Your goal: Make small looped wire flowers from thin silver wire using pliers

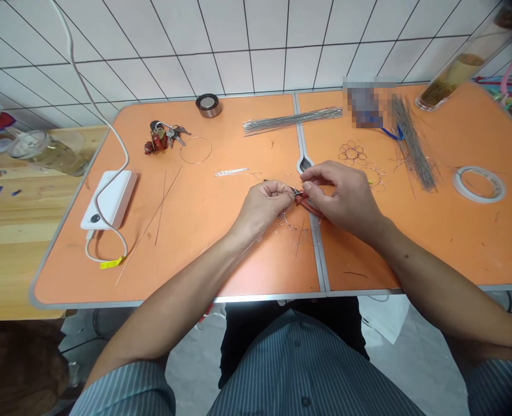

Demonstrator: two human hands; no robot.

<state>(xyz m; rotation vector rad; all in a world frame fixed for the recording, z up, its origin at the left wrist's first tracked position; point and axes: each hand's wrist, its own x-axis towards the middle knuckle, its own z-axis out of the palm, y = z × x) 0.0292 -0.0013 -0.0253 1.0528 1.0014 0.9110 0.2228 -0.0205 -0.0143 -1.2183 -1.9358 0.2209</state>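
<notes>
Left hand [267, 202], right hand [345, 190] — inside table edge [260, 298].

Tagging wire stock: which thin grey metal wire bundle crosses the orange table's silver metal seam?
The left, silvery wire bundle, lying roughly sideways over the seam; the right, duller wire bundle runs front to back, wholly right of it.

- Keys [175, 134] near a tape roll [211, 110]
- White box [118, 199], perhaps a power bank, with cable [71, 49]
- White ring [481, 197]
- Tumbler [449, 78] by the wall [264, 66]
- Jar [50, 153], left
</notes>
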